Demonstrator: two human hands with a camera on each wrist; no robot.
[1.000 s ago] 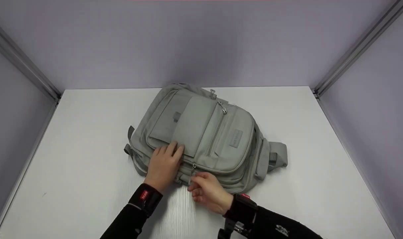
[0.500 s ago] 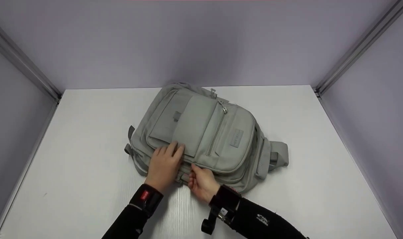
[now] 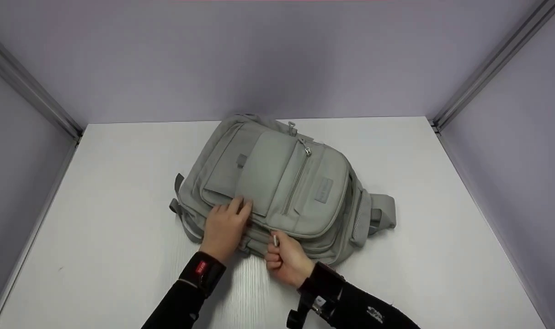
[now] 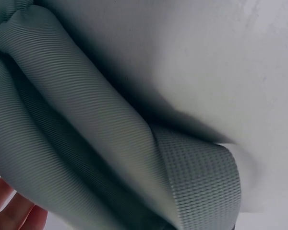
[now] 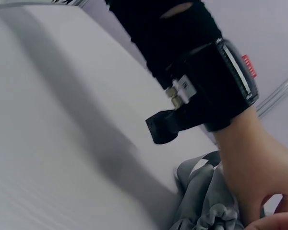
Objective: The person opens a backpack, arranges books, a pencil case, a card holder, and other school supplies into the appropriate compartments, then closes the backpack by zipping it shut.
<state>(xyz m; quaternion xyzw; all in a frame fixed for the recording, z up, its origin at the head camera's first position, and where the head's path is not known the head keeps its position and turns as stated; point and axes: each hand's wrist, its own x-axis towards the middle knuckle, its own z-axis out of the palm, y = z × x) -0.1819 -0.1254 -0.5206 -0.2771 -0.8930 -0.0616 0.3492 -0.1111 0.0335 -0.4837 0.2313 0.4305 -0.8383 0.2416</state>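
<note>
grey backpack (image 3: 277, 187) laid flat mid-table, pinned by the left hand (image 3: 226, 227) with fingers flat on the front pocket, zipper pull (image 3: 275, 239) pinched by the right hand (image 3: 286, 258) at the near edge — teeth likely snagged on bunched fabric if tugged.

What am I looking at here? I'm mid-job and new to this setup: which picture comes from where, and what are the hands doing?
No machine here: a person works with two bare hands, wearing three cameras. The wide picture comes from the head camera, looking down at a white table. On it lies a grey backpack. The left hand rests flat on the bag's near edge. The right hand pinches a small zipper pull on that edge. The left wrist camera shows the bag's fabric and a webbing strap close up; the right wrist camera looks across at the left forearm and its black wristband.
</note>
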